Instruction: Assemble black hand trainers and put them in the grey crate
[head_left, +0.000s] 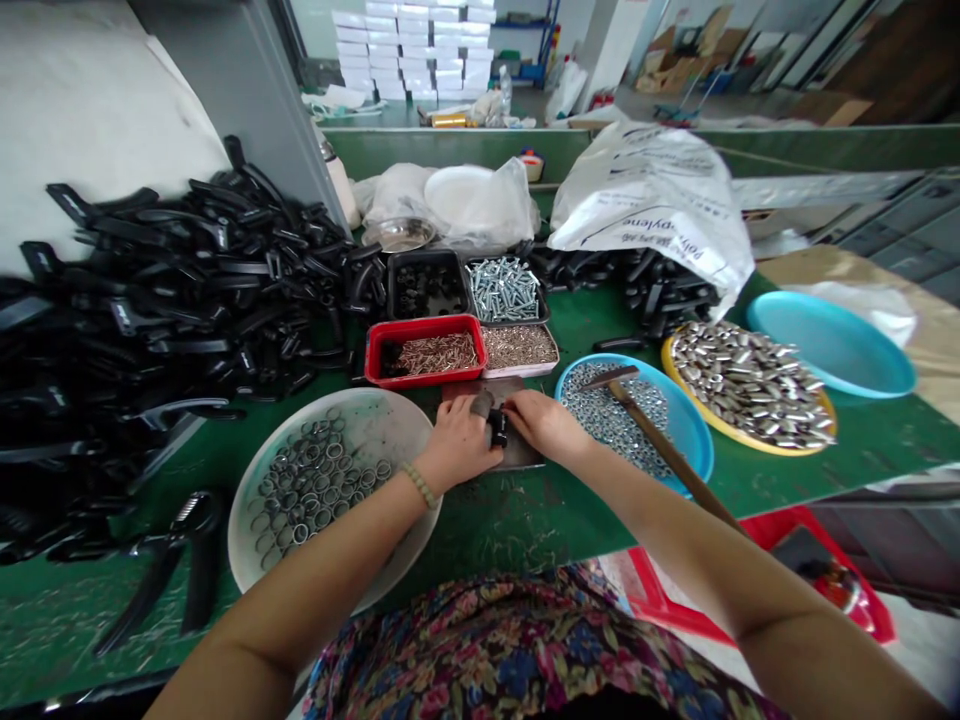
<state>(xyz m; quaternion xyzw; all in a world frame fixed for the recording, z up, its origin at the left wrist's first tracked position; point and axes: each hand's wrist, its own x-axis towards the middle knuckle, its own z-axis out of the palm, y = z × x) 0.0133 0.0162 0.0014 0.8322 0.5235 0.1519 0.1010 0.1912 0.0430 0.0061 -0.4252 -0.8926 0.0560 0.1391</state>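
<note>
My left hand [463, 437] is closed around a small black part [496, 427] over a flat metal plate [521, 453] on the bench. Something grey covers a fingertip of this hand. Close by on the right, my right hand [549, 424] has its fingers pinched together against the black part's side; whatever sits between them is hidden. A white basin [337, 400] of metal rings [322, 480] stands left of my hands. To their right, a blue tray [701, 450] holds small silver pieces [600, 400], with a hammer [660, 430] lying across it.
Behind my hands stand a red bin [371, 355] of copper-coloured pins, a box of screws [502, 290] and a black tray [394, 290]. Black handles [217, 270] are heaped at left. Silver sleeves [750, 385] fill a yellow tray at right, near a blue basin [832, 340].
</note>
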